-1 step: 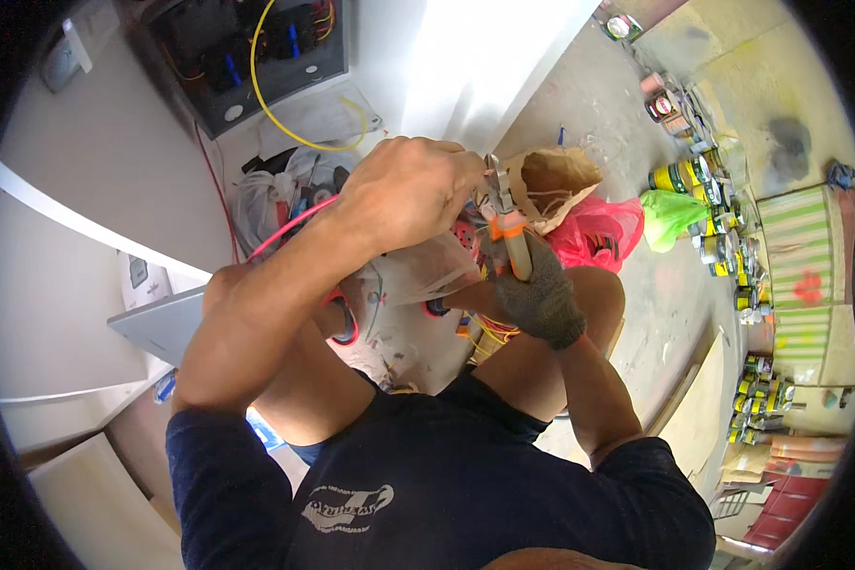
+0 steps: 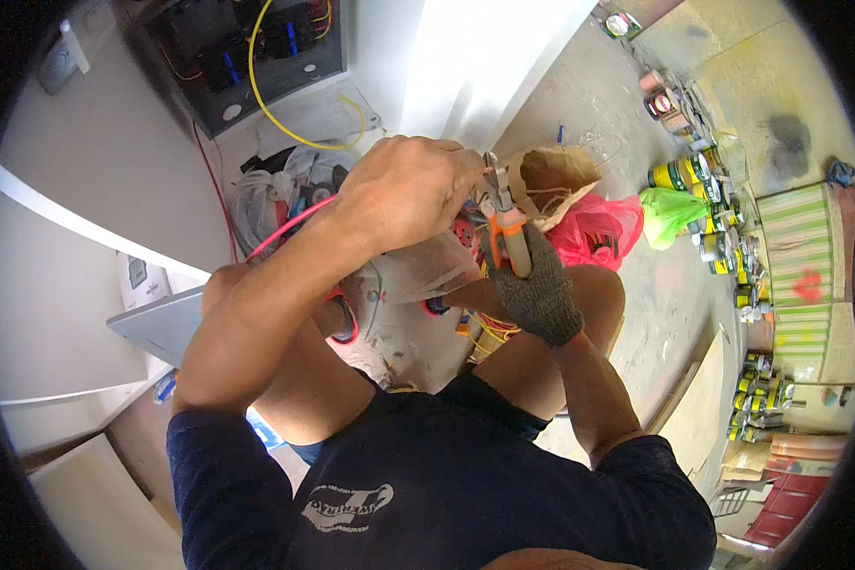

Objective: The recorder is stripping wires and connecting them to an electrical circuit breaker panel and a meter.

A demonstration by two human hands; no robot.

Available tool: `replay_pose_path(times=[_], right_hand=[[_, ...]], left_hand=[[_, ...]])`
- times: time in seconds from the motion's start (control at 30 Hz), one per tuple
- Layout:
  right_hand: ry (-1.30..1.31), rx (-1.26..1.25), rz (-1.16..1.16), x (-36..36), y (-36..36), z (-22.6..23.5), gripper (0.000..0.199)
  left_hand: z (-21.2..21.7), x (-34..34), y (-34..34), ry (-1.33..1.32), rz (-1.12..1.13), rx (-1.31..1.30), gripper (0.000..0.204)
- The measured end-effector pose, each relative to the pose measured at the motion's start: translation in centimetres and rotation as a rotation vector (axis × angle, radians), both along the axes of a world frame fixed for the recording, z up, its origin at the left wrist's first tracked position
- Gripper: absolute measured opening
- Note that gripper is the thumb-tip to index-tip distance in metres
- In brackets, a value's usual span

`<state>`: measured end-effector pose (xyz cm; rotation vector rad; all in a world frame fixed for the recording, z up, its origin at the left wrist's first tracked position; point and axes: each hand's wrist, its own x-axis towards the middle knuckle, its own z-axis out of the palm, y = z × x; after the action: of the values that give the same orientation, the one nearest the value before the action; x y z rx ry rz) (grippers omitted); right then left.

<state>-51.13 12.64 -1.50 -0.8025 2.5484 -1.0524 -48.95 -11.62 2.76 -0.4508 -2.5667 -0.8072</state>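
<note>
My bare left hand is closed, its fingertips pinched beside the jaws of the pliers. A red wire runs up behind my left forearm into this hand; its end is hidden by the fingers. My right hand, in a dark grey knitted glove, grips a pair of pliers with orange and pale grey handles. The metal jaws point up, right by my left fingertips. Whether the jaws touch the wire cannot be made out.
A dark electrical box with wires sits upper left, a yellow wire looping out. Beyond my hands stand an open brown paper bag and a pink plastic bag. A green bag and several paint cans line the right.
The handles of the pliers look slightly farther apart, and my gloved right hand has shifted a little. My left hand stays about where it was.
</note>
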Motion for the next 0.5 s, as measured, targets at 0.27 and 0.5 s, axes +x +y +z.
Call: replay_pose_path(times=[0.27,0.5], right_hand=[[-0.583,-0.264,0.011,-0.9,-1.5,2.2,0.048],[-0.138,-0.119,-0.008,-0.6,0.0,-3.1,0.031]], left_hand=[[-0.4,-0.3,-0.5,0.051,0.005,-0.085,0.012],[-0.4,-0.3,-0.5,0.128,-0.033,-0.089,0.011]])
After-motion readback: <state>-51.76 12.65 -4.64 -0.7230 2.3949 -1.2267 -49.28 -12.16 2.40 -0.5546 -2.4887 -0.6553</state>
